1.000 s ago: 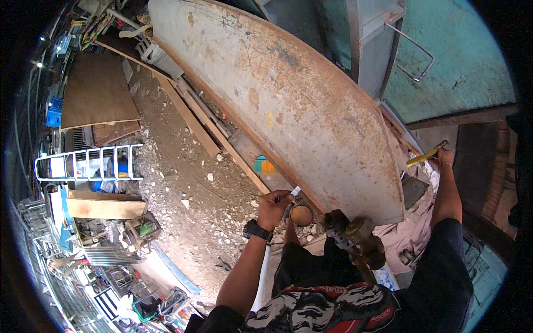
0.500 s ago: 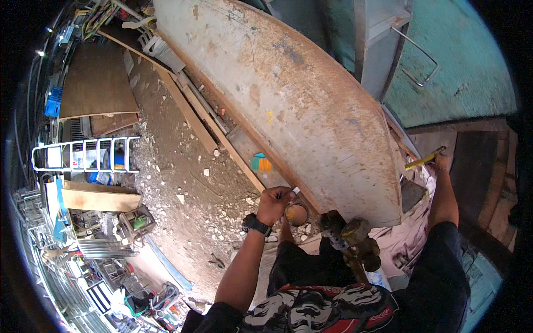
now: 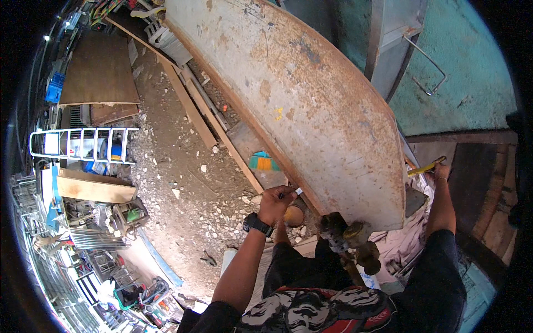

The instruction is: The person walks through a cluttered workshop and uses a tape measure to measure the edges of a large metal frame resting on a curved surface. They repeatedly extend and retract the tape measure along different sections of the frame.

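Rubble-strewn yard below, big rusty metal panel (image 3: 311, 105) overhead. Left hand (image 3: 276, 202) has moved up to the panel's lower edge, fingers pinched on a small white marker (image 3: 296, 192), now touching the rim. Right hand (image 3: 441, 171) still grips a yellow-handled tool (image 3: 426, 166) at the far edge.

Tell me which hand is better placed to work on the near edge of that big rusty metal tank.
Probably the left. The left hand is at the rusty tank's lower edge, its fingers pinching a small white object. The right hand is out at the far end, gripping a yellow-handled tool.
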`<action>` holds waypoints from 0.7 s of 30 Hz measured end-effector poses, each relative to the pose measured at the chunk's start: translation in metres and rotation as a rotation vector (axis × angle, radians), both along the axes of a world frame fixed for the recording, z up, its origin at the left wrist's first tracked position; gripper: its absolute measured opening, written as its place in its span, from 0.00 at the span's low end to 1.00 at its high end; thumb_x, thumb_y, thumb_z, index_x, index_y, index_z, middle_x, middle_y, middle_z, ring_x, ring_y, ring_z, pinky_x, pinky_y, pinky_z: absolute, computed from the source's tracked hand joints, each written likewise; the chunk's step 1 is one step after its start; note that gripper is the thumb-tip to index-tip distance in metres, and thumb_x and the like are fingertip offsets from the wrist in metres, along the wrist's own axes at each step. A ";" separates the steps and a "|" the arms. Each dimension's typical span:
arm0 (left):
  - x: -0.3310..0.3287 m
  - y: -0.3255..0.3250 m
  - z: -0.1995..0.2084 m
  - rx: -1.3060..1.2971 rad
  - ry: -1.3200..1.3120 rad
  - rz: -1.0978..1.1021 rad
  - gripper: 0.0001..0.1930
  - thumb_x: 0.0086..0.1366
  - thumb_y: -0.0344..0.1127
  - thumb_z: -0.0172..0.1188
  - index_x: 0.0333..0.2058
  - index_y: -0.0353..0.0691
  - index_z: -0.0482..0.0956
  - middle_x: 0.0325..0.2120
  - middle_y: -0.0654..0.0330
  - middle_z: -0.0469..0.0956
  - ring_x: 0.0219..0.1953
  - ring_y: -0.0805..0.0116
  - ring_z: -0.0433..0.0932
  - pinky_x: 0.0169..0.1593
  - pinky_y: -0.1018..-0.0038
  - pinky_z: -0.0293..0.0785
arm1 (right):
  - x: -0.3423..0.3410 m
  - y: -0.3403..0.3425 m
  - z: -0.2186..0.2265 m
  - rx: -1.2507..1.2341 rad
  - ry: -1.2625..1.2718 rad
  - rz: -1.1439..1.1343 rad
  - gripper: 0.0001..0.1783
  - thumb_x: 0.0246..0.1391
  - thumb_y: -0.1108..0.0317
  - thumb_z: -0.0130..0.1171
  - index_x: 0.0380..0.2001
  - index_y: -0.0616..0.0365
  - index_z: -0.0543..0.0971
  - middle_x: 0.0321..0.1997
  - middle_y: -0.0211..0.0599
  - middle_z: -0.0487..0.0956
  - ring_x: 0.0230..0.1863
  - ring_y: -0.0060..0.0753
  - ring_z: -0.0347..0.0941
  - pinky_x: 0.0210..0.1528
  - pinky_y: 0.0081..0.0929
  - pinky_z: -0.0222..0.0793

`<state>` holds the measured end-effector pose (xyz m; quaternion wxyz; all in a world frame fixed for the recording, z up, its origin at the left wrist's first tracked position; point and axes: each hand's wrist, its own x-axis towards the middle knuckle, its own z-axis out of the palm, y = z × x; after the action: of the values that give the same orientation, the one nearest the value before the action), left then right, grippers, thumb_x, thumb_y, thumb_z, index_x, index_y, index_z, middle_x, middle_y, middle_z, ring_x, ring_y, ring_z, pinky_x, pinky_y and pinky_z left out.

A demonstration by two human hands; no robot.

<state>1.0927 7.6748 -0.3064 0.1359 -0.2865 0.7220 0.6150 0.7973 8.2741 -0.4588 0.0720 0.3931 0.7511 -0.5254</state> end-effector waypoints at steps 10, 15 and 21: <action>0.002 -0.002 -0.008 0.069 -0.027 0.023 0.07 0.64 0.29 0.64 0.39 0.32 0.83 0.29 0.63 0.83 0.31 0.78 0.77 0.37 0.77 0.74 | 0.003 0.003 0.000 -0.047 0.078 0.035 0.13 0.58 0.67 0.57 0.33 0.70 0.72 0.30 0.52 0.78 0.25 0.50 0.79 0.26 0.49 0.82; 0.002 -0.003 -0.009 0.009 -0.031 -0.025 0.07 0.64 0.29 0.64 0.39 0.32 0.83 0.30 0.63 0.83 0.32 0.78 0.76 0.38 0.76 0.74 | 0.002 0.014 -0.012 -0.006 0.067 0.050 0.14 0.58 0.66 0.58 0.31 0.70 0.72 0.29 0.52 0.77 0.25 0.51 0.79 0.27 0.53 0.81; 0.001 -0.003 -0.007 0.017 -0.044 -0.013 0.08 0.64 0.29 0.65 0.39 0.31 0.84 0.30 0.63 0.83 0.31 0.78 0.77 0.38 0.76 0.74 | 0.000 0.003 -0.006 0.014 0.027 0.044 0.14 0.57 0.66 0.58 0.29 0.70 0.73 0.29 0.52 0.78 0.25 0.52 0.79 0.28 0.52 0.82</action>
<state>1.0941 7.6719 -0.3136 0.1578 -0.2941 0.7155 0.6138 0.7978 8.2767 -0.4644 0.0707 0.3699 0.7642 -0.5236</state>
